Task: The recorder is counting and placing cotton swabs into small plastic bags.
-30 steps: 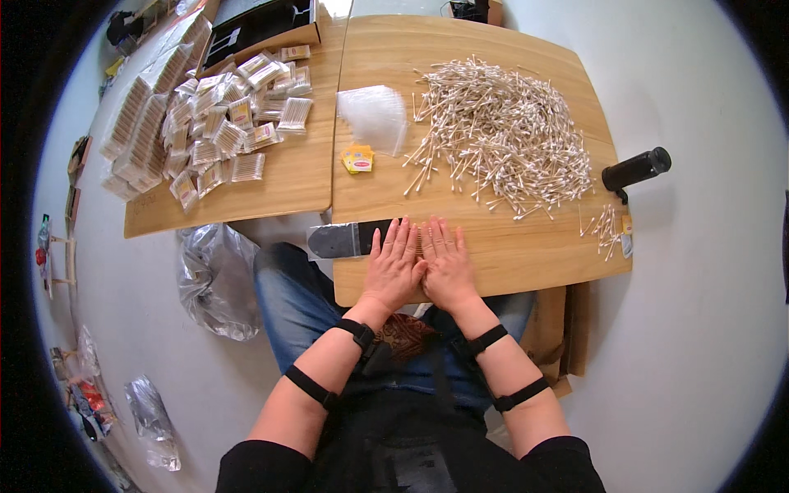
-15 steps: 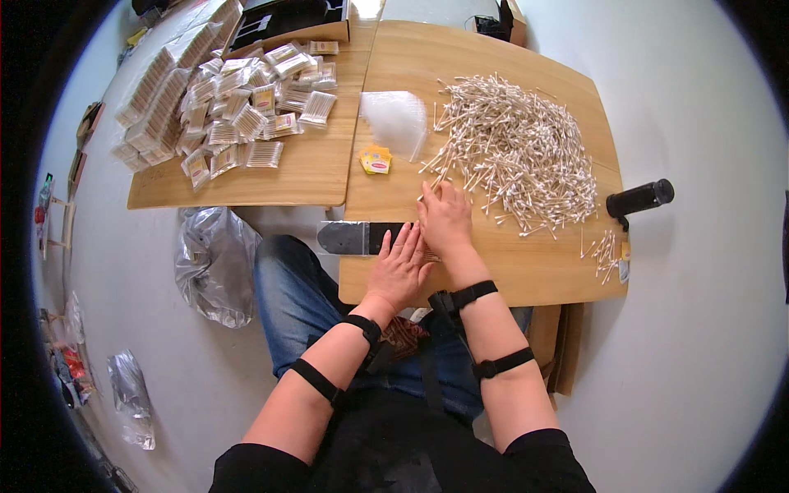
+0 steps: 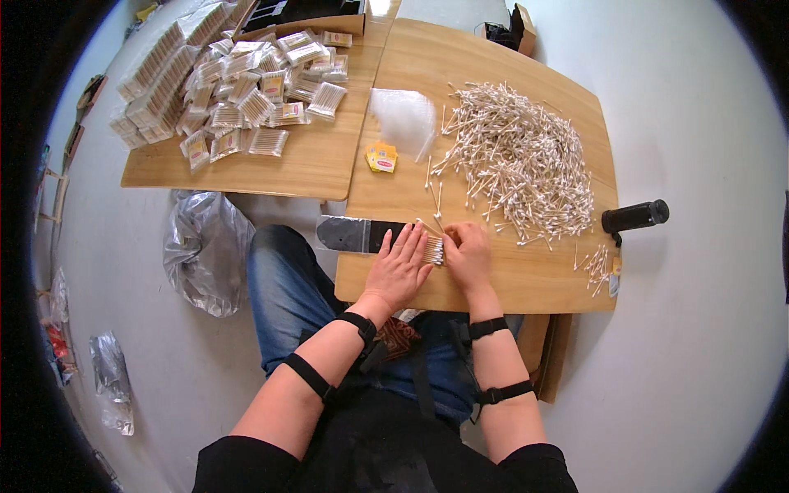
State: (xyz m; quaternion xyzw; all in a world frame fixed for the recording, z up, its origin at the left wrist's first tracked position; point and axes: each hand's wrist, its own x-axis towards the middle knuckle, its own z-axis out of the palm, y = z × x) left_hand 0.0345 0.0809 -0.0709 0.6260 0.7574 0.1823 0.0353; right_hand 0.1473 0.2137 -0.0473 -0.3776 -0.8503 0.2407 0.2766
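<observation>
My left hand (image 3: 399, 261) lies flat with fingers stretched out, over a black strip (image 3: 386, 236) and the near end of a small row of cotton swabs (image 3: 433, 250). The strip's rounded left end sits inside a clear plastic sleeve (image 3: 345, 233). Just right of the row, my right hand (image 3: 467, 256) is closed in a pinch on a cotton swab (image 3: 428, 228), which slants up and left from its fingertips. A few loose swabs lie just beyond my fingers. Farther off to the right spreads a large heap of cotton swabs (image 3: 526, 164).
Past my hands are yellow cards (image 3: 381, 157) and a stack of clear bags (image 3: 404, 119). Packed swab bags (image 3: 255, 107) cover the left table, before a black tray (image 3: 304, 12). A black cylinder (image 3: 634, 217) stands at the right edge, near a few swabs (image 3: 597, 267).
My right hand has drawn back toward me from the heap's edge, down to the right end of the swab row. My left hand stays flat in place. The view has shifted slightly.
</observation>
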